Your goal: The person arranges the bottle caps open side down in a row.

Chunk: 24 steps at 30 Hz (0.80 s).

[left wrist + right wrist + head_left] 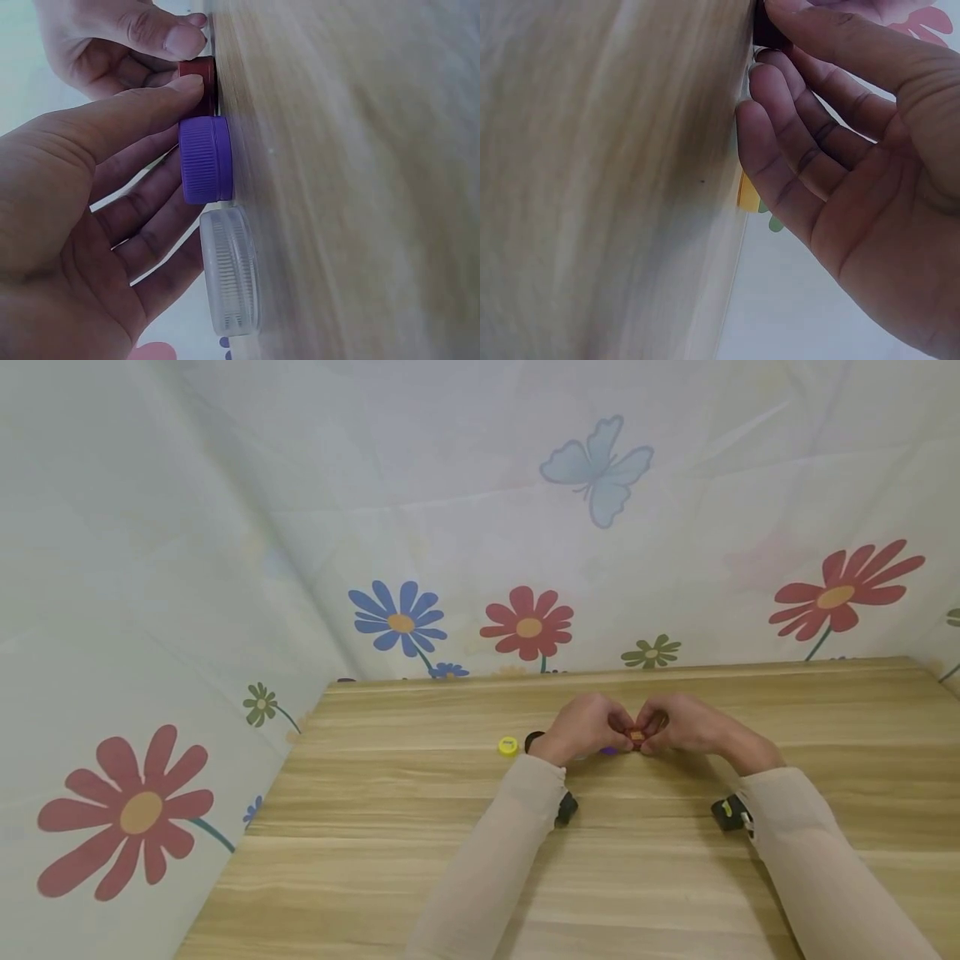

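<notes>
A red bottle cap (637,737) sits on the table between my two hands. My left hand (585,727) grips its near-left side, thumb (187,86) against the edge. From the other side my right hand (686,725) pinches the same cap with thumb and forefinger; its other fingers (761,139) curve loosely close to the tabletop. In the left wrist view a purple ribbed cap (202,161) stands right beside the red one, and a clear cap (229,274) follows in the row. The left fingers pass behind these two.
Farther left on the wooden table (420,827) lie a yellow cap (507,746) and a dark round cap (534,740), partly covered by the left wrist. An orange-yellow object (748,193) shows behind the right fingers. A flowered cloth (450,527) hangs behind the table.
</notes>
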### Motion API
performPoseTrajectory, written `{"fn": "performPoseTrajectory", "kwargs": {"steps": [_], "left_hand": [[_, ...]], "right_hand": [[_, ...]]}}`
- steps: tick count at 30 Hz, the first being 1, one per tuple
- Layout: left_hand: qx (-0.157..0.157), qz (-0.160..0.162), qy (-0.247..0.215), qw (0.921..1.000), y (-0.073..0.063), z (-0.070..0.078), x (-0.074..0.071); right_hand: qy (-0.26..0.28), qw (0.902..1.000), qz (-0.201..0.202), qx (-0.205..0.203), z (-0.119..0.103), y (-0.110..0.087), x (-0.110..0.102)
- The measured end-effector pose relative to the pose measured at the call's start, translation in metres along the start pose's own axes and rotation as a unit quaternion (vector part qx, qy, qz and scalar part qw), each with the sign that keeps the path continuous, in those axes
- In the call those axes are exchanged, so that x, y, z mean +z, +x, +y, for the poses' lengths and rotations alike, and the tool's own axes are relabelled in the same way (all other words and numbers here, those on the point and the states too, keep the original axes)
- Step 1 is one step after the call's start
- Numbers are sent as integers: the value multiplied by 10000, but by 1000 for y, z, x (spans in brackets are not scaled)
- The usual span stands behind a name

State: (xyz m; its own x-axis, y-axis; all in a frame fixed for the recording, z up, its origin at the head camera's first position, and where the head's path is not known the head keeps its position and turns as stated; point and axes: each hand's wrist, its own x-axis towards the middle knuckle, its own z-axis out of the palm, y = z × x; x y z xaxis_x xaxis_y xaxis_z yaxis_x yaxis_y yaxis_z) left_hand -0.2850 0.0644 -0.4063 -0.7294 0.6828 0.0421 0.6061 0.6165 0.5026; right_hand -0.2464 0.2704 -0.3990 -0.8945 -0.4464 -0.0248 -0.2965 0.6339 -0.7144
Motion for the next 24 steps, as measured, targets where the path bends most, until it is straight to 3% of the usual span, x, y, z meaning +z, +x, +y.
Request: {"fn": "performPoseTrajectory", "kwargs": {"steps": [17,24], "left_hand": [[-67,4,-206,9998,-3,-1,-1],[-194,404,-464,9979,-3,4,0]], "right_hand": [[127,9999,-15,-66,-3,-2,-1],[-152,9982,568,-130,-2,-8,-5]]}}
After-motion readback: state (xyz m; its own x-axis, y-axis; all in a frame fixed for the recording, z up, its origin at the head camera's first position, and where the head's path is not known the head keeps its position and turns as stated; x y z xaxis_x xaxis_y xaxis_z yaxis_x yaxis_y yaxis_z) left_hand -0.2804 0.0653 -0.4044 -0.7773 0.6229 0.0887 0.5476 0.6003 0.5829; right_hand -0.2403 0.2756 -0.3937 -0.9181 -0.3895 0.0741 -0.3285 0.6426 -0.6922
